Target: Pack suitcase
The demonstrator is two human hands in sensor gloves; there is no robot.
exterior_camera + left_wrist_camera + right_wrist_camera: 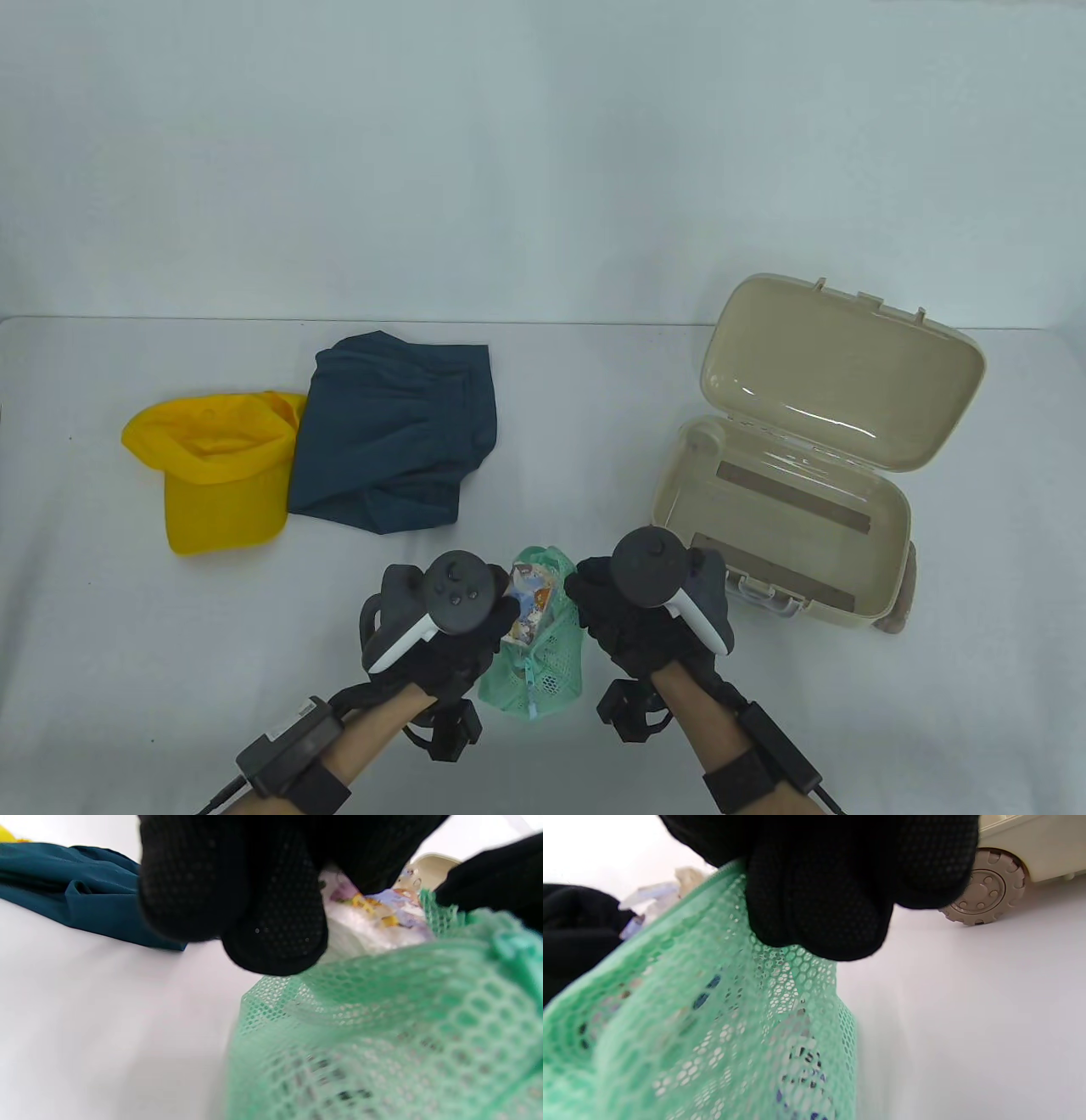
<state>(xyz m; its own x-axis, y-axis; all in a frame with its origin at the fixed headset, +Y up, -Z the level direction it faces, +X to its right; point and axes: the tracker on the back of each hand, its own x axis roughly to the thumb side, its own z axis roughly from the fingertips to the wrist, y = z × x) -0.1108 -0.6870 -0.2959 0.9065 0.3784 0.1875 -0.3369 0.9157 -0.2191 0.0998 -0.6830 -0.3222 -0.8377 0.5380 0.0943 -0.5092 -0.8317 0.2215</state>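
A green mesh bag (543,658) lies near the table's front edge between my hands, its mouth facing away from me. A printed packet (530,598) sticks out of that mouth. My left hand (505,607) has its curled fingers (271,921) at the bag's left rim, against the packet (373,916). My right hand (585,594) pinches the zippered right rim, its fingertips (818,899) pressed on the mesh (691,1005). The beige suitcase (882,535) stands open and empty at the right, its lid tilted back.
A yellow cap (212,484) and folded dark teal shorts (394,433) lie at the left middle of the white table. A suitcase wheel (984,891) shows close to my right hand. Bare tabletop lies between the bag and the suitcase.
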